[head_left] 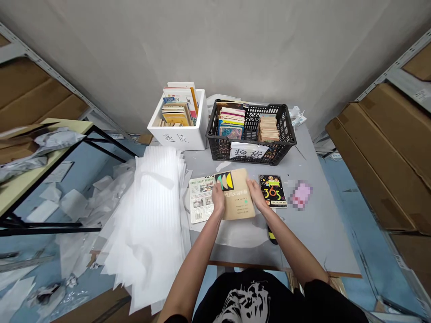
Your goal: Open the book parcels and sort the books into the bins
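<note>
A tan paperback book [236, 202] with a black, green and yellow patch on its cover is held between my two hands over the grey table. My left hand [218, 197] grips its left edge, thumb on the cover. On its right edge, my right hand [256, 194] is closed, fingers partly hidden beneath. Under and left of the book lies a printed magazine [200, 201] with small photos and a barcode. To the right of my right hand rests a black "365" book [273, 192]. A black and yellow object [272, 236] is partly hidden by my right forearm.
A white foam box [182, 137] of books and a black plastic crate [215, 154] of books stand along the wall. White foam sheets [155, 215] are stacked on the left. A pixelated pink item [302, 195] lies right. Cardboard boxes [377, 166] fill the right side.
</note>
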Tool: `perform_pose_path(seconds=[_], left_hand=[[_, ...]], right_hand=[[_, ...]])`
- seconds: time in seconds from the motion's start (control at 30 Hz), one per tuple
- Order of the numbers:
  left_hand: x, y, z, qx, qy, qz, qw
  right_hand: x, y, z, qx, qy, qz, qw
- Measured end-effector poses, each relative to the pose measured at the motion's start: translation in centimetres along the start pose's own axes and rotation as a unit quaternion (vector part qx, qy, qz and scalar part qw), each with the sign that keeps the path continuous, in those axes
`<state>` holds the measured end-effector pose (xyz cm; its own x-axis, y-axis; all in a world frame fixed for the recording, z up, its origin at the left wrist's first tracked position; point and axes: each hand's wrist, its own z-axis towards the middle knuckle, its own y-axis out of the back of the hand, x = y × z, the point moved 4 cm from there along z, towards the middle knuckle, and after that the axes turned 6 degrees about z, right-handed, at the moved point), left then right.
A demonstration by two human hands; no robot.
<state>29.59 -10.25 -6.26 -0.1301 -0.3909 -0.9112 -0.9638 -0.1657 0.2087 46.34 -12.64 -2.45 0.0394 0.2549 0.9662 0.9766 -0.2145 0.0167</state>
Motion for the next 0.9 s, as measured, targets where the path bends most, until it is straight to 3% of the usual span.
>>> perform_pose_path(seconds=[0.07, 0.13, 0.33, 0.5, 0.63, 0.77, 0.9], left_hand=[[0.0, 1.3, 1.1, -0.04, 0.01, 0.01, 0.999], [-0.1, 2.6, 2.0, -0.069, 0.02, 0.019, 0.997], [-0.4, 4.4, 3.5, -0.073, 0.056, 0.006, 0.996], [-1.0, 4.3, 3.5, -0.007, 0.092, -0.073, 0.993], [-2.4, 5.4, 3.6, 0.027, 0.109, -0.12, 0.986], [-4.6, 8.4, 4.1, 0.04, 0.063, -0.159, 0.984], [-7.6, 12.5, 5.1, 0.017, -0.041, -0.144, 0.989]], right_hand=[[-1.0, -0.3, -1.1, 0.045, 0.012, -0.065, 0.997], [-2.1, -0.8, -2.6, 0.103, 0.007, -0.067, 0.992], [-3.5, -3.1, -5.2, 0.252, -0.034, 0.085, 0.964], [-2.7, -5.1, -5.1, 0.254, -0.036, 0.141, 0.956], [-2.5, -7.2, -5.3, 0.24, -0.035, 0.164, 0.956], [-2.2, -8.8, -4.7, 0.267, -0.016, 0.148, 0.952], [-0.1, -9.8, -1.8, 0.319, 0.037, 0.022, 0.947]])
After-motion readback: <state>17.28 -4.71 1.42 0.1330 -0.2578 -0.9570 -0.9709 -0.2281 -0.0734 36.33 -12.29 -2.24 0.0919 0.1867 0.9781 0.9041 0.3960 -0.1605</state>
